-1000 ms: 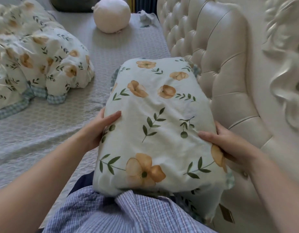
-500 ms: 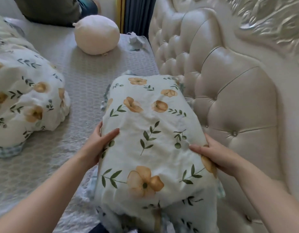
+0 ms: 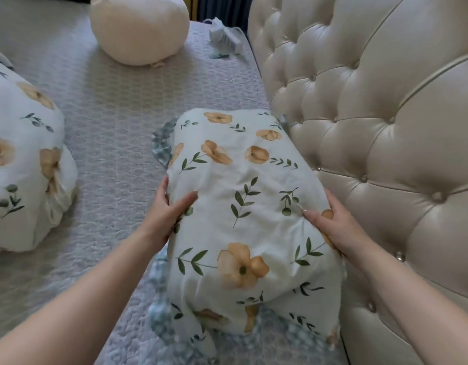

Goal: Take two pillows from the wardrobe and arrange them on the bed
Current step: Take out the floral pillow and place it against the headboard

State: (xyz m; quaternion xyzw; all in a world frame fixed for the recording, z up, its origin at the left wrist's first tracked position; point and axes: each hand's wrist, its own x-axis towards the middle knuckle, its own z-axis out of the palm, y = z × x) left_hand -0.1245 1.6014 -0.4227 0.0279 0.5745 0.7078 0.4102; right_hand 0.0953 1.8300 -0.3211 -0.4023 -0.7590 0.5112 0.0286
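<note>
A white pillow point(image 3: 243, 206) printed with orange flowers and green leaves lies lengthwise on the grey bed point(image 3: 117, 133), its right side against the tufted headboard point(image 3: 372, 143). My left hand point(image 3: 169, 209) grips its left edge, thumb on top. My right hand point(image 3: 330, 225) grips its right edge next to the headboard. Under its near end shows more floral fabric with a checked frill point(image 3: 162, 312); I cannot tell whether that is a second pillow.
A folded floral duvet point(image 3: 25, 164) is bunched on the bed at the left. A round cream cushion point(image 3: 139, 29) sits at the far end, with a small crumpled white item point(image 3: 225, 38) beside the headboard. Grey textured bed cover lies between them.
The pillow has moved away from my body and down onto the bed along the headboard. Both hands stayed on its sides. My checked shirt has left the view.
</note>
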